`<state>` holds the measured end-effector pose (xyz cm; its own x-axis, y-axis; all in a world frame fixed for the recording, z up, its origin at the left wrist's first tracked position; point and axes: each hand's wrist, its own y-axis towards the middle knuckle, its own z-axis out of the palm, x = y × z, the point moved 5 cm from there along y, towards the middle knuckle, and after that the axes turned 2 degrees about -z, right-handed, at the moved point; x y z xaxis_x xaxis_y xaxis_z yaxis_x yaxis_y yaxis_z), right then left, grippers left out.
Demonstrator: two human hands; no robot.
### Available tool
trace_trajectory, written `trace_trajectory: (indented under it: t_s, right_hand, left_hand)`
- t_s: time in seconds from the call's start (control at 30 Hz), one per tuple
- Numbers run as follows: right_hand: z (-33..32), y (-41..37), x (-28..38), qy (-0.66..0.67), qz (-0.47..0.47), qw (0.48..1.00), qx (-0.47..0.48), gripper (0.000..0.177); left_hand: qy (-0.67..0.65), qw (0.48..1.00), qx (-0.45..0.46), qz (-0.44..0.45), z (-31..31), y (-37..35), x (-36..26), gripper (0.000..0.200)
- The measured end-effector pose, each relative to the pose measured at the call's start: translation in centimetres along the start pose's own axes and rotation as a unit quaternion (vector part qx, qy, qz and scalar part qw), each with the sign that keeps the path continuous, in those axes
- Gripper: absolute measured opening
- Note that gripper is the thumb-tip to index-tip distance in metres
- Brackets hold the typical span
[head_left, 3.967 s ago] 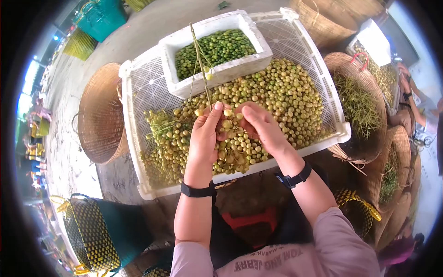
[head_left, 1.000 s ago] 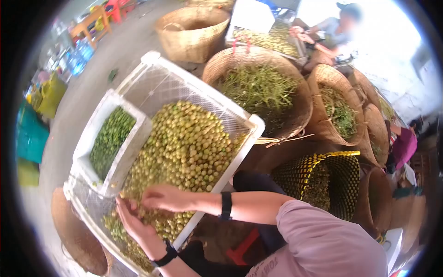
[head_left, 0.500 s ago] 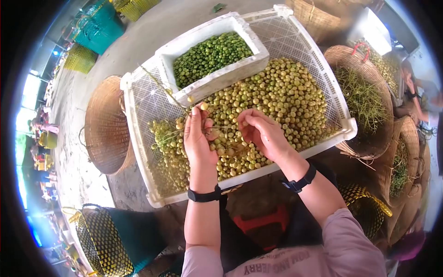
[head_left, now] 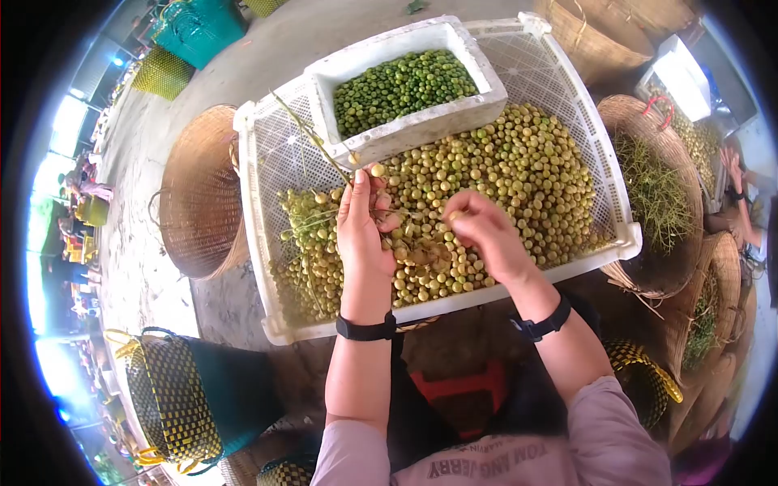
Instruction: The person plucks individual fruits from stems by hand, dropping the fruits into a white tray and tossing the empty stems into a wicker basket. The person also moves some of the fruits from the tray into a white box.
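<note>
My left hand [head_left: 366, 231] is closed around a thin green stem [head_left: 312, 134] of a fruit sprig, whose long end points up and left. A few round yellowish fruits [head_left: 378, 170] hang by its fingertips. To the right, the fingers of my right hand [head_left: 493, 241] are pinched together; a small yellowish spot shows at the tips, too small to name. Both hands are above a heap of round yellow-green fruits [head_left: 519, 174] in a white plastic mesh tray [head_left: 454, 305]. A white foam box [head_left: 429, 134] of smaller dark green fruits [head_left: 405, 89] stands in the tray's back part.
A wicker basket [head_left: 198, 194] stands left of the tray. On the right, another basket [head_left: 612, 113] holds green stems [head_left: 648, 186]. A black-and-yellow woven basket [head_left: 170, 397] is at lower left. Another person's hand [head_left: 732, 168] shows at far right.
The view has shifted, so the tray sits farther right. My right hand has moved slightly away from my left, its fingertips now pinched. My left hand keeps its hold on the sprig.
</note>
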<state>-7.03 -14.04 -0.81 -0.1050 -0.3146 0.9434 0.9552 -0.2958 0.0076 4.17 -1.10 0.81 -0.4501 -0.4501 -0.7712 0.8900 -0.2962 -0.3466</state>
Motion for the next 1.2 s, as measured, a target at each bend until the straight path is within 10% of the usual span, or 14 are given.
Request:
trace_trajectory:
  t_s: [0.37, 0.57, 0.83, 0.97, 1.03, 1.2]
  right_hand:
    - [-0.5, 0.7, 1.4, -0.109, -0.030, 0.990, -0.081, 0.016]
    - [-2.1, 0.5, 0.9, 0.160, 0.030, 0.978, -0.132, 0.019]
    - [-3.4, 1.2, -0.7, 0.177, 0.080, 0.968, -0.160, 0.023]
    - [-3.5, 2.3, -0.1, -0.076, -0.008, 0.978, -0.195, 0.026]
    - [-1.3, 2.3, 2.0, -0.493, -0.236, 0.816, -0.185, 0.024]
    - [5.0, 3.0, -2.8, -0.500, -0.169, 0.849, -0.027, 0.011]
  left_hand:
    - [0.357, 0.921, 0.124, 0.092, 2.8, -2.2, 2.1, 0.020]
    - [0.163, 0.973, 0.152, -0.062, 2.2, -1.9, 2.3, 0.022]
    - [0.258, 0.938, 0.229, -0.033, 3.2, -3.2, 3.1, 0.026]
    - [0.274, 0.929, 0.249, -0.031, 3.4, -5.0, 2.6, 0.026]
    - [0.272, 0.928, 0.249, -0.048, 2.3, -5.8, 1.6, 0.025]
    - [0.241, 0.953, 0.184, -0.006, -3.3, -6.5, -4.5, 0.030]
